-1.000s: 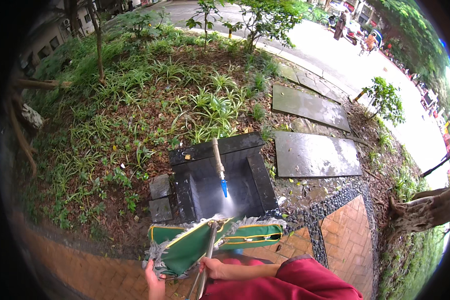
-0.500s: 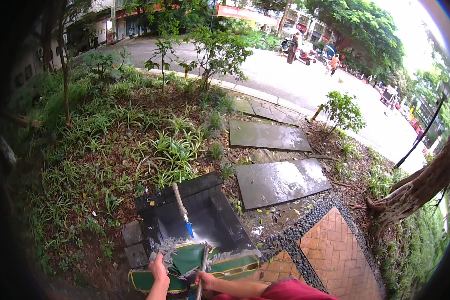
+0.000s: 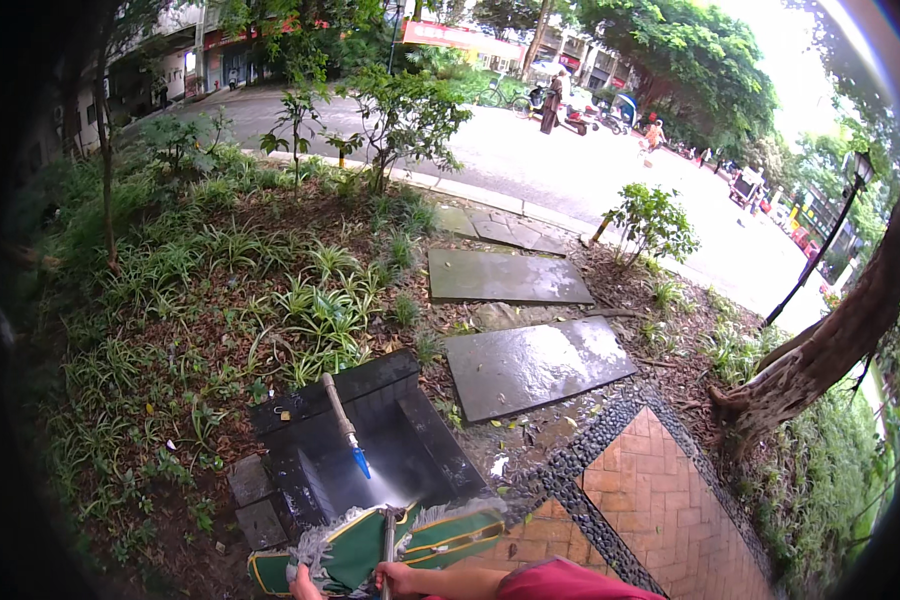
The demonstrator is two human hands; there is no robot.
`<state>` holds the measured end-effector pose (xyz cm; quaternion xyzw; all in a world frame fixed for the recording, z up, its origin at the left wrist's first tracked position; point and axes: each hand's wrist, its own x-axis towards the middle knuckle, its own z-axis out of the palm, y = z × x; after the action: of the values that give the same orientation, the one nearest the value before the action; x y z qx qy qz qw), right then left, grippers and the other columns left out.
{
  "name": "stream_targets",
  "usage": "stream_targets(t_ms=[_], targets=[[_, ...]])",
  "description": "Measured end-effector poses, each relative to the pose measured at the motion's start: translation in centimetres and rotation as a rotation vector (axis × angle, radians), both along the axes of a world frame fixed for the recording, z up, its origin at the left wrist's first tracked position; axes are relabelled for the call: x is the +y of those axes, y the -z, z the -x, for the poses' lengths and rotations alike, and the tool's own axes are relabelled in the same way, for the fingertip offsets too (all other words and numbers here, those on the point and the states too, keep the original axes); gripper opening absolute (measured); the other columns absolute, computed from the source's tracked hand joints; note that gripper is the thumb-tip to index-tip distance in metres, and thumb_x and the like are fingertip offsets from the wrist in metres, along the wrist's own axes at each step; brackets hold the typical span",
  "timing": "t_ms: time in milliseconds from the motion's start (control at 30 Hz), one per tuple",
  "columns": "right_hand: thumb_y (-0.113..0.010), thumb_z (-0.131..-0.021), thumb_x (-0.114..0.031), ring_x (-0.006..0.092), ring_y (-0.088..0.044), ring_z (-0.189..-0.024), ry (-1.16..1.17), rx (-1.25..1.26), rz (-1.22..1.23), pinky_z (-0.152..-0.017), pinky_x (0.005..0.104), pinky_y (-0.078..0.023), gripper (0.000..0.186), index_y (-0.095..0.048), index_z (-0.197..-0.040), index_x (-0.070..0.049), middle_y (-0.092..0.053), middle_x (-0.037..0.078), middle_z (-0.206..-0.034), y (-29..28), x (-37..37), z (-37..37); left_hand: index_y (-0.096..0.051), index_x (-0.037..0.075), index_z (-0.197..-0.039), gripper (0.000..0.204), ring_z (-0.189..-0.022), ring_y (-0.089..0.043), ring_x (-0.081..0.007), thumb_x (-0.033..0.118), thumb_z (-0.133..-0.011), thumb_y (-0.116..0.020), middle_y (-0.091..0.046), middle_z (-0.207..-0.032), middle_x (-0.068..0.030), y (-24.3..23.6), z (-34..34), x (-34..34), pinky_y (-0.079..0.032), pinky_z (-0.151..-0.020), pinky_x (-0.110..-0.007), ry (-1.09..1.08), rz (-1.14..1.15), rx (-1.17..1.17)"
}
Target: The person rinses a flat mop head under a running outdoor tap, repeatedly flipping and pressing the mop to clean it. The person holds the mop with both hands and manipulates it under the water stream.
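A flat dust mop with a green cloth back (image 3: 355, 553), yellow edging and grey fringe lies across the near edge of a dark stone basin (image 3: 308, 430). Its metal pole (image 3: 389, 530) rises from the middle of the head. My right hand (image 3: 396, 577) is wrapped round that pole. Beside the grey fringe, at the lower edge, my left hand (image 3: 305, 584) is closed on the mop head; part of it is cut off. From a pipe tap (image 3: 338, 410) with a blue nozzle (image 3: 361, 462), water sprays into the basin just beyond the mop.
A small padlock (image 3: 283, 414) sits on the basin's back ledge. Wet stone slabs (image 3: 540, 365) lead toward the road. Brick paving (image 3: 645, 480) with a pebble border lies right. Plants (image 3: 320, 310) grow behind and left; a leaning tree trunk (image 3: 820, 375) stands right. People are on the road.
The mop head and both hands have come nearer to me, lower in the picture. More of the water spray shows. The whole view has shifted slightly.
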<state>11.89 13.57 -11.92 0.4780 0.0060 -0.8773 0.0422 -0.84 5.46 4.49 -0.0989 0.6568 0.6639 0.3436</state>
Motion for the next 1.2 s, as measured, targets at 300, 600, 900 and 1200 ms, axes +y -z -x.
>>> stream_targets(t_ms=[300,600,900,1200], targets=[[-0.044,-0.071,-0.008,0.0217,-0.046,-0.046,-0.021,0.024,-0.068,-0.046,0.033,-0.042,0.009,-0.044,-0.063,-0.005,-0.044,0.008,-0.052,-6.2,-1.5,2.3,-0.053,0.004,-0.096,0.021,-0.077,-0.052,-0.0146,0.016,-0.078,-0.05,-0.055,-0.091,-0.0042,0.4,1.2,-7.8,-0.044,-0.064,-0.027,-0.025,-0.278,-0.198],[-0.043,-0.072,-0.009,0.0212,-0.044,-0.044,0.04,0.034,-0.095,-0.043,0.0326,-0.04,0.01,-0.043,-0.062,-0.006,-0.043,0.007,-0.05,-5.0,1.0,3.7,-0.054,0.005,-0.094,0.02,-0.077,-0.052,-0.0133,0.016,-0.078,-0.05,-0.055,-0.09,-0.0033,-4.3,2.2,-0.5,-0.043,-0.064,-0.026,-0.002,-0.128,-0.163],[-0.042,-0.073,-0.009,0.0207,-0.043,-0.042,0.18,-0.007,-0.076,-0.04,0.0321,-0.039,0.012,-0.043,-0.062,-0.007,-0.042,0.007,-0.049,-0.3,3.5,1.0,-0.053,0.005,-0.088,0.025,-0.058,-0.047,-0.0152,0.024,-0.072,-0.053,-0.053,-0.076,-0.0045,-1.1,3.5,8.6,-0.035,-0.047,-0.027,0.103,0.196,-0.045],[-0.041,-0.074,-0.011,0.0215,-0.042,-0.041,0.135,0.016,-0.087,-0.039,0.0368,-0.039,0.011,-0.043,-0.064,-0.007,-0.041,0.007,-0.048,-2.4,3.8,0.1,-0.054,0.005,-0.079,0.028,-0.037,-0.043,-0.0176,0.03,-0.067,-0.053,-0.053,-0.062,-0.0051,0.8,4.7,11.5,-0.027,-0.028,-0.027,0.083,0.304,0.07]])
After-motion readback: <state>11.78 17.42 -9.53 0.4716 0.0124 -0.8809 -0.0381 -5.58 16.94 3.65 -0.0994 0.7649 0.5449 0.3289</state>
